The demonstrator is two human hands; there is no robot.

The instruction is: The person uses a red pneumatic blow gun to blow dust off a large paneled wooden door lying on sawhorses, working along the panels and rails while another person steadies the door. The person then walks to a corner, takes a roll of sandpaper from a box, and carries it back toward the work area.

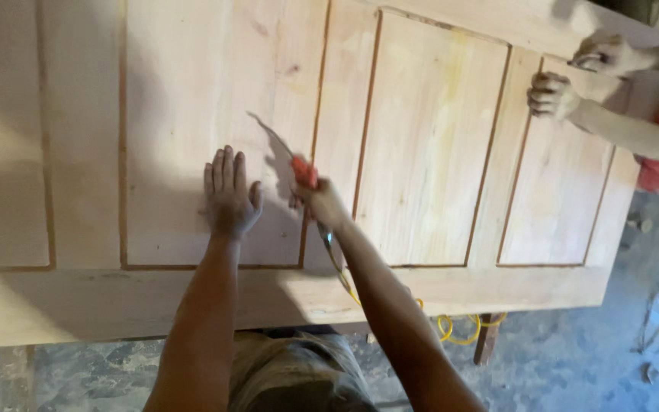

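While co-worker's hands grip door, yellow cord dangles.

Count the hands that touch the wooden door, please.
4: left hand flat on a panel, right hand gripping a red tool; another person's two hands at the door far edge.

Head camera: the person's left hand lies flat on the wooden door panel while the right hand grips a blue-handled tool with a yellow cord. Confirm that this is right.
Wrong in one respect: the tool in the right hand has a red-orange handle, not blue, as the head view shows. The rest holds: the left hand lies flat on the wooden door panel, and a yellow cord trails from the tool.
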